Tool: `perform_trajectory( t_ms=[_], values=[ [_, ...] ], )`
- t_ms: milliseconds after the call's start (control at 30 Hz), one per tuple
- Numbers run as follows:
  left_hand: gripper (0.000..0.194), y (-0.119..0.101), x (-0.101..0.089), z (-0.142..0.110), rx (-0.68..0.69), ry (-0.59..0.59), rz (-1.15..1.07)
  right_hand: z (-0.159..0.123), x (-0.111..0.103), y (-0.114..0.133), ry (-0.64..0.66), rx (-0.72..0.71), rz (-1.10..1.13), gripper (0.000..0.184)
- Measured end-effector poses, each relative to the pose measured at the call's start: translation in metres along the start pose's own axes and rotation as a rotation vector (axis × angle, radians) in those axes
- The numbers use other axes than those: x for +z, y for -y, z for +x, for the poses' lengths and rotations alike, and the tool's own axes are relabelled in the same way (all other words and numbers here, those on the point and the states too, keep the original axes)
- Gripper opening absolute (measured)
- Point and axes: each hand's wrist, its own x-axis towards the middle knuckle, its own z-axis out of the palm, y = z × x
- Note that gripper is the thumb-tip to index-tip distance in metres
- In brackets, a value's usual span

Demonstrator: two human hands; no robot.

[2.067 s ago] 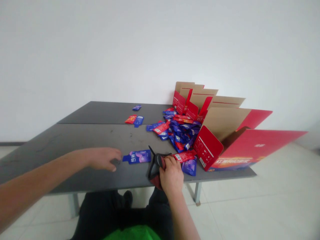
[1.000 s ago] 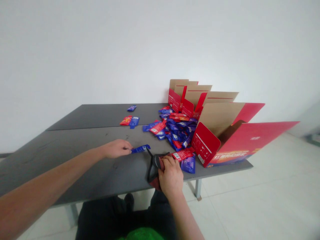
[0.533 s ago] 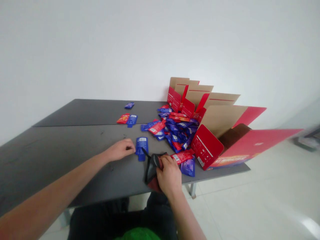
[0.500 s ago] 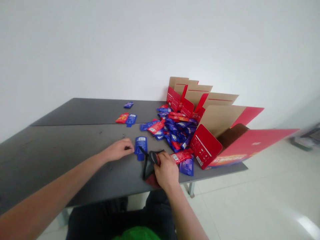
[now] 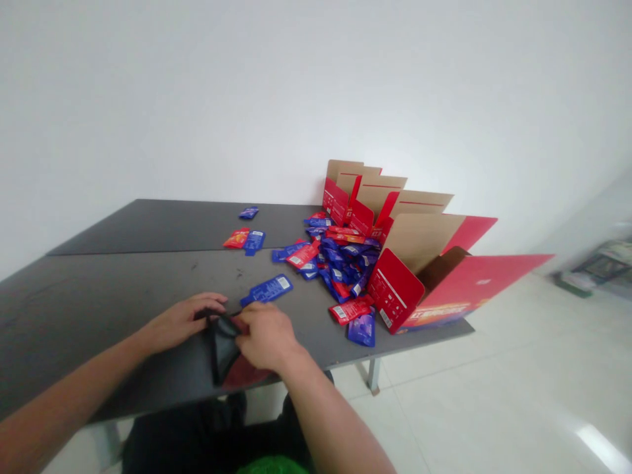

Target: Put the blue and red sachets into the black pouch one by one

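Head view: left hand (image 5: 180, 322) and right hand (image 5: 266, 336) closed on dark fabric piece (image 5: 223, 349), long axis front to back

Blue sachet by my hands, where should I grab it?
Probably the narrow end of the blue sachet, coming from the left: it lies flat on the table, and that tapered tip points toward your left hand, clear of the black pouch.
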Motion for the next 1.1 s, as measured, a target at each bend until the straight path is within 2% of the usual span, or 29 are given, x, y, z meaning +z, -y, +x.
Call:
perform_trajectory(
  t_ms=[67,133,200,267,467,667,833,933,1100],
  values=[
    [0.04,-0.001,0.002,-0.004,-0.041,-0.053,0.035,0.014,-0.023,-0.028,-0.11,0.155,-0.04,0.026],
    [0.041,-0.007,0.007,-0.006,-0.078,-0.114,0.08,0.031,-0.04,-0.056,-0.085,0.292,-0.104,0.03],
    [0.041,-0.014,0.012,-0.006,-0.1,-0.15,0.106,0.046,-0.046,-0.074,-0.03,0.322,-0.121,0.026],
    [0.039,-0.02,0.015,-0.007,-0.115,-0.16,0.116,0.052,-0.038,-0.079,0.023,0.313,-0.126,0.022],
    [0.036,-0.025,0.016,-0.022,-0.117,-0.13,0.133,0.027,-0.001,-0.046,0.07,0.259,-0.145,0.024],
    [0.042,-0.02,0.004,-0.038,-0.097,-0.043,0.091,0.007,0.014,-0.005,-0.023,0.419,-0.18,0.028],
    [0.039,-0.012,-0.012,-0.045,-0.106,0.029,0.012,-0.001,0.026,0.015,-0.085,0.443,-0.158,0.024],
    [0.038,-0.016,-0.008,-0.041,-0.132,-0.035,-0.01,-0.001,0.028,0.019,-0.088,0.429,-0.156,0.024],
    [0.029,-0.045,0.014,-0.024,-0.116,-0.184,0.054,0.002,0.027,0.022,-0.094,0.41,-0.168,0.029]
  ],
)
